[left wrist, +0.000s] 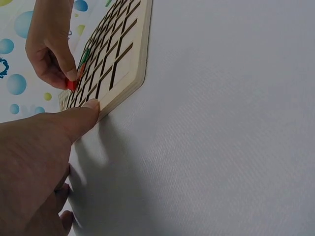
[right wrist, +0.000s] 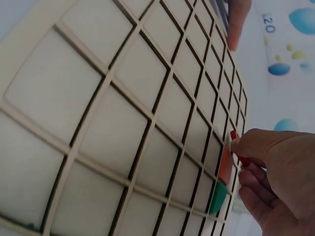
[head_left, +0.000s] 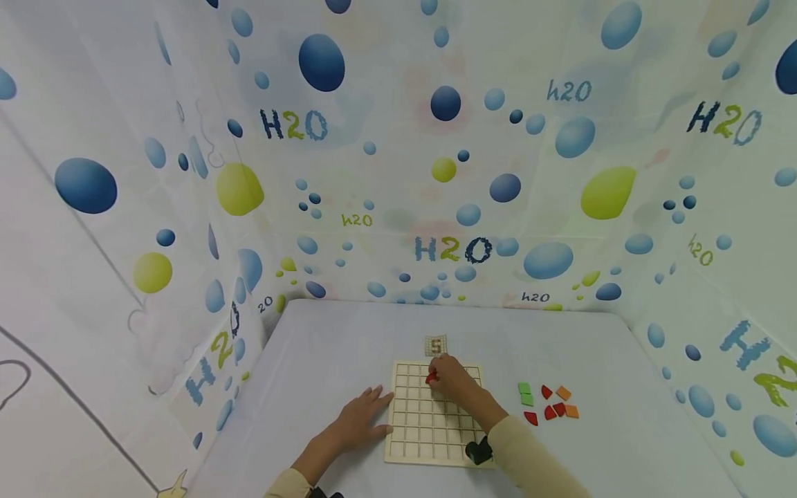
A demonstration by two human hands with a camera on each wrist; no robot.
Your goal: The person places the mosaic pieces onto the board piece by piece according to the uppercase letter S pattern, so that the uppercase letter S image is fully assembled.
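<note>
A pale wooden grid board (head_left: 414, 418) lies flat before me. Over its far part, my right hand (head_left: 457, 382) pinches a small red tile (right wrist: 242, 160) between thumb and fingers, close above the cells. In the right wrist view an orange tile (right wrist: 225, 167) and a green tile (right wrist: 217, 198) sit in neighbouring cells near that hand. My left hand (head_left: 359, 418) rests on the table at the board's left side, fingers spread. Its thumb (left wrist: 88, 110) presses the board's edge. Part of the red tile is hidden by the right fingers.
Right of the board lie loose green tiles (head_left: 526, 394), orange tiles (head_left: 571, 411) and several red quarter-round tiles (head_left: 530, 418). Beyond the board's far edge is a small gridded card (head_left: 436, 345) with a brown figure. A patterned curtain (head_left: 398, 173) hangs behind the white table (head_left: 349, 339).
</note>
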